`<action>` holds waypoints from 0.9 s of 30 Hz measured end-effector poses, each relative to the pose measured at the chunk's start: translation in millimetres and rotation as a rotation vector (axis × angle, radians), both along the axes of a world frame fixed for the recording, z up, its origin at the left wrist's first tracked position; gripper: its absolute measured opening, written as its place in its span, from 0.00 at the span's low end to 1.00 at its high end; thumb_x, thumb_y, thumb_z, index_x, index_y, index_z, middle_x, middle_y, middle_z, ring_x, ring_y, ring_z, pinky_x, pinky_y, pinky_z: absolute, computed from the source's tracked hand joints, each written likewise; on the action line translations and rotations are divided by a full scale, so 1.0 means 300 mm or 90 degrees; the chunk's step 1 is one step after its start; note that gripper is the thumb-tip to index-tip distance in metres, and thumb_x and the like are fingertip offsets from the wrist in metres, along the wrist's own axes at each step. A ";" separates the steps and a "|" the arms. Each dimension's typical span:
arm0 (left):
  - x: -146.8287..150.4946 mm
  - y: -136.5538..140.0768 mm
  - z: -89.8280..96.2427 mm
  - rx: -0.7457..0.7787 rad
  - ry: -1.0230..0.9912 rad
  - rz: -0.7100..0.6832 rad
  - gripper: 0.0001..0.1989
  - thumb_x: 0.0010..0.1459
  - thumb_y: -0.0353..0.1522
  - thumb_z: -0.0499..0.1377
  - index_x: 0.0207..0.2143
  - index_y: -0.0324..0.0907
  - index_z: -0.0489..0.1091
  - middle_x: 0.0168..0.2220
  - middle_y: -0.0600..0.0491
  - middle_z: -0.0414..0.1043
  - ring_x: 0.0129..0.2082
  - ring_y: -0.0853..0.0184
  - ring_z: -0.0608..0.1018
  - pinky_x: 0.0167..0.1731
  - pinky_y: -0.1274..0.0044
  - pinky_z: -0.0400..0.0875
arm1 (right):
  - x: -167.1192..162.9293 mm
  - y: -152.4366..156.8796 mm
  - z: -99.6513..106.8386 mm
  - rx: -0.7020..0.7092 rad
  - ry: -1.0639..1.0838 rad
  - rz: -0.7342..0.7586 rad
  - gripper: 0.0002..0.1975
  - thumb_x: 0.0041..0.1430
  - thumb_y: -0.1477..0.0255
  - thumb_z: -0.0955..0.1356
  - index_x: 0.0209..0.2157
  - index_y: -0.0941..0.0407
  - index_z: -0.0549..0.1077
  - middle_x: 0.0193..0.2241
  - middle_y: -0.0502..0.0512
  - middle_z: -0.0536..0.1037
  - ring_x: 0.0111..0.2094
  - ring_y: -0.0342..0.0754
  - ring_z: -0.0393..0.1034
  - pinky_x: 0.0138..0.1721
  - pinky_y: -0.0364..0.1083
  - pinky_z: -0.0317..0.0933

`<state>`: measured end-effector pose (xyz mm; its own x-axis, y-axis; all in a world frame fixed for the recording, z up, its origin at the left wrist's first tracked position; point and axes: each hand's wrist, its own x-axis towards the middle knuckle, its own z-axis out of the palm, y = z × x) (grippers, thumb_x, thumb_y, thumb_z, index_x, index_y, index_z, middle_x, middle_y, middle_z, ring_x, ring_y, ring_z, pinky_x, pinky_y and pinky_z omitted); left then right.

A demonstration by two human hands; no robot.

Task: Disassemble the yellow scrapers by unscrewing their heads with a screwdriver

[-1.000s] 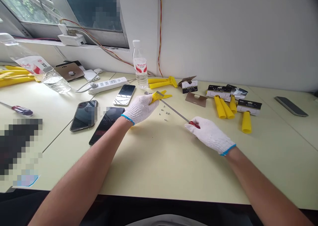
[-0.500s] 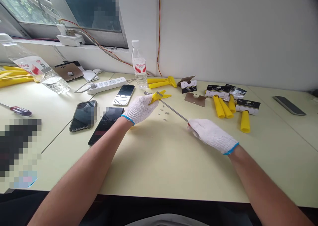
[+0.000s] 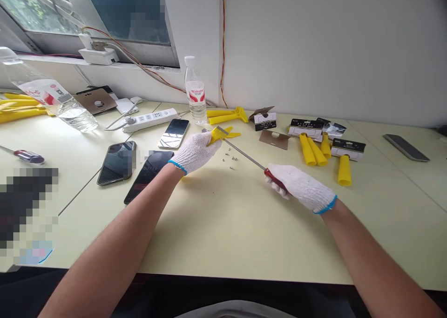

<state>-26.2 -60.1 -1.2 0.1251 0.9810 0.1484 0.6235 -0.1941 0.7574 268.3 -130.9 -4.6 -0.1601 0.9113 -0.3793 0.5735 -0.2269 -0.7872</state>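
Observation:
My left hand (image 3: 197, 152), in a white knit glove with a blue cuff, is closed around a yellow plastic scraper (image 3: 217, 134). A metal blade shows at its head, and its handle is mostly hidden by the hand. In my right hand (image 3: 296, 185), gloved alike, is a screwdriver (image 3: 244, 155) with a red handle. Its long shaft points left, the tip meeting the scraper's head; the exact contact is too small to make out. Several small screws (image 3: 233, 158) lie on the table below the shaft. Another yellow part (image 3: 234, 135) lies just behind the scraper.
Phones (image 3: 117, 162) lie on the table (image 3: 237, 234) at left, near a power strip (image 3: 153, 119). A water bottle (image 3: 196, 97) stands by the wall. Yellow handles (image 3: 307, 151) with black-and-white cards are at right. A second screwdriver (image 3: 30, 157) lies far left.
My right hand's grip on the screwdriver has turned, and more of the red handle now shows. The left hand with the scraper has shifted very slightly left.

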 end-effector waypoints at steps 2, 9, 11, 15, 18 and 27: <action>-0.002 -0.009 0.007 -0.011 0.048 -0.012 0.20 0.67 0.43 0.58 0.23 0.43 0.63 0.22 0.56 0.62 0.27 0.69 0.62 0.30 0.73 0.56 | -0.005 -0.006 0.007 -0.026 -0.024 0.021 0.22 0.72 0.49 0.64 0.33 0.53 0.69 0.23 0.52 0.76 0.20 0.44 0.65 0.23 0.43 0.59; -0.007 -0.010 0.010 -0.007 0.111 -0.023 0.22 0.68 0.45 0.56 0.25 0.43 0.62 0.23 0.55 0.62 0.28 0.69 0.63 0.31 0.74 0.57 | -0.003 0.007 -0.010 -0.121 0.089 -0.006 0.30 0.72 0.44 0.61 0.37 0.56 0.76 0.22 0.50 0.73 0.16 0.39 0.57 0.16 0.40 0.52; -0.009 -0.005 0.009 -0.009 0.109 -0.016 0.22 0.68 0.46 0.57 0.25 0.43 0.62 0.23 0.55 0.63 0.27 0.69 0.64 0.31 0.74 0.57 | 0.000 0.015 -0.025 -0.101 0.058 -0.030 0.26 0.71 0.47 0.65 0.34 0.56 0.74 0.22 0.50 0.73 0.18 0.39 0.61 0.17 0.39 0.54; -0.010 0.009 0.002 -0.016 0.124 0.003 0.22 0.66 0.45 0.58 0.24 0.42 0.62 0.22 0.54 0.64 0.25 0.68 0.63 0.29 0.74 0.57 | -0.003 0.011 -0.040 -0.031 0.014 0.004 0.26 0.70 0.47 0.66 0.31 0.55 0.71 0.22 0.50 0.74 0.17 0.39 0.60 0.18 0.39 0.55; -0.008 0.014 0.001 -0.018 0.144 0.004 0.22 0.66 0.44 0.59 0.23 0.42 0.62 0.20 0.54 0.61 0.24 0.68 0.63 0.28 0.74 0.56 | -0.007 0.006 -0.034 -0.080 0.090 0.001 0.32 0.70 0.41 0.62 0.37 0.56 0.77 0.25 0.53 0.77 0.17 0.39 0.57 0.16 0.40 0.53; -0.004 0.009 0.009 -0.022 0.142 0.006 0.22 0.66 0.44 0.58 0.22 0.43 0.61 0.19 0.55 0.60 0.24 0.68 0.62 0.27 0.74 0.55 | 0.009 0.004 -0.024 0.009 0.006 -0.004 0.29 0.70 0.43 0.63 0.34 0.55 0.73 0.22 0.52 0.75 0.18 0.41 0.60 0.19 0.41 0.54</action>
<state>-27.5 -57.5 1.5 0.1417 0.9863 0.0848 0.7777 -0.1639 0.6069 270.9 -129.8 -11.9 -0.1570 0.9176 -0.3652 0.5649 -0.2199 -0.7953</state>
